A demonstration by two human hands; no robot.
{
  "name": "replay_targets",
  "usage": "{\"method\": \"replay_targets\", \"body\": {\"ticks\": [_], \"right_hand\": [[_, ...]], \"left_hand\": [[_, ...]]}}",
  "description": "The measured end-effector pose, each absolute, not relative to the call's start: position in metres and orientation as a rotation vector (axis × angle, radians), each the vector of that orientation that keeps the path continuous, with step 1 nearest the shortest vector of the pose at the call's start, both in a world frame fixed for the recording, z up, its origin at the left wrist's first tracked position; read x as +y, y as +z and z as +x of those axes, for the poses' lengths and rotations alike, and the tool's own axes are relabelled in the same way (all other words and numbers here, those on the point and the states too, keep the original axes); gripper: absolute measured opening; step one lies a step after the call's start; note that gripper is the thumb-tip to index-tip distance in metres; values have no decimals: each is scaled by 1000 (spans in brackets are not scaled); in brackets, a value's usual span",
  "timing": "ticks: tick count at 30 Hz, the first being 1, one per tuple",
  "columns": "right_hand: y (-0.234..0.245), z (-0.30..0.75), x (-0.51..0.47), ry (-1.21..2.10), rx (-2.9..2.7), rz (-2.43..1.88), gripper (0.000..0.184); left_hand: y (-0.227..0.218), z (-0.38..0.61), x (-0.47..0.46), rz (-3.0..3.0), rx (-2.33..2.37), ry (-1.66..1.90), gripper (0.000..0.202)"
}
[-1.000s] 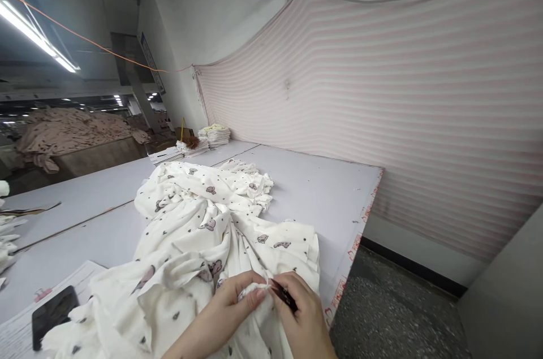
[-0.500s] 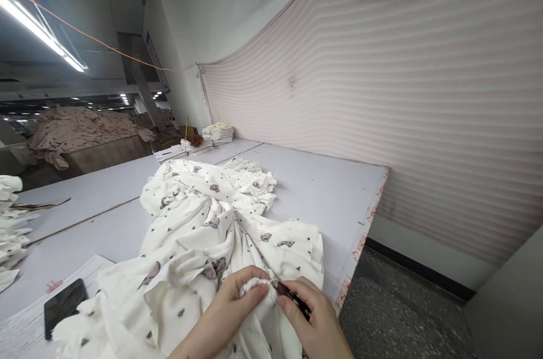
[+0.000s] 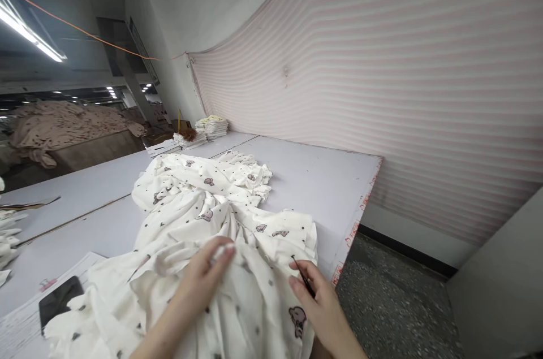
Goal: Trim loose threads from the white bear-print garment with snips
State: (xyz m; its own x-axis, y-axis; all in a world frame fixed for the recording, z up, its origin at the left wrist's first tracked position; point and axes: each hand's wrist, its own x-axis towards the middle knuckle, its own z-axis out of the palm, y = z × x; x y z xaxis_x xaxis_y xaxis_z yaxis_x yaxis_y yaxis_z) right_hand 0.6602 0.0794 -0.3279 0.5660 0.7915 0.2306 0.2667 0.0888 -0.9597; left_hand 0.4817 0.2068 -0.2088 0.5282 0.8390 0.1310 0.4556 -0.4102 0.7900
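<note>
My left hand [image 3: 207,265] is closed in a pinch on the white printed fabric [image 3: 203,215], lifting a fold of it above the pile. The fabric is soft and gathered, with small dark specks and pinkish animal figures. To the right, my right hand [image 3: 316,302] grips a slim dark tool [image 3: 306,281] with a thin tip; its exact kind is not clear. That tip points up and left over the cloth, apart from my left hand. Motion slightly blurs the left fingers and the raised cloth.
The fabric lies on a pale table [image 3: 322,172] whose right edge carries red-printed tape. A dark phone [image 3: 61,302] rests on printed papers [image 3: 21,328] at left. Folded stacks [image 3: 212,127] stand at the far end, below a striped cloth [image 3: 360,65] hung along the wall.
My hands have moved apart. The left has gone up and left, carrying a fold of fabric; the right, with the dark tool, has drawn off the cloth. The view has shifted slightly.
</note>
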Motion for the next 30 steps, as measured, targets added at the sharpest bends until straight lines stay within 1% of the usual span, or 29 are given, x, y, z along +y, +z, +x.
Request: {"method": "replay_targets", "body": {"ticks": [2, 5, 8, 9, 11, 14, 16, 18, 20, 22, 25, 27, 30], "right_hand": [[-341, 670, 74, 402, -969, -1617, 34], [-355, 679, 71, 212, -933, -1829, 32], [-359, 680, 74, 163, -936, -1935, 22], [-359, 679, 76, 170, -947, -1930, 18], [-360, 680, 80, 162, -945, -1896, 19], [-362, 687, 88, 92, -847, -1875, 31], [-365, 691, 93, 61, -800, -1857, 34], [-365, 690, 95, 40, -809, -1822, 30], [-362, 683, 93, 2, -866, -1754, 27], [-358, 671, 89, 23, -928, -1653, 25], [-354, 656, 83, 213, -925, -1487, 25], [-356, 651, 82, 293, -822, -1432, 30], [-363, 653, 84, 286, -707, -1490, 43]], "left_hand": [[-200, 471, 220, 1757, 1060, 878, 30], [-192, 459, 240, 1153, 732, 942, 20], [-192, 451, 252, 924, 492, 959, 24], [-192, 449, 254, 985, 513, 929, 27], [-194, 452, 252, 1241, 659, 776, 30], [-197, 473, 234, 1735, 845, 411, 27], [-201, 498, 217, 2022, 818, 208, 26], [-208, 525, 202, 2175, 749, 118, 31], [-217, 548, 192, 2216, 711, 83, 39], [-228, 563, 189, 2162, 633, 71, 39], [-244, 565, 193, 2027, 564, 134, 21], [-250, 557, 198, 1988, 638, 227, 15], [-252, 541, 200, 2049, 768, 303, 18]]}}
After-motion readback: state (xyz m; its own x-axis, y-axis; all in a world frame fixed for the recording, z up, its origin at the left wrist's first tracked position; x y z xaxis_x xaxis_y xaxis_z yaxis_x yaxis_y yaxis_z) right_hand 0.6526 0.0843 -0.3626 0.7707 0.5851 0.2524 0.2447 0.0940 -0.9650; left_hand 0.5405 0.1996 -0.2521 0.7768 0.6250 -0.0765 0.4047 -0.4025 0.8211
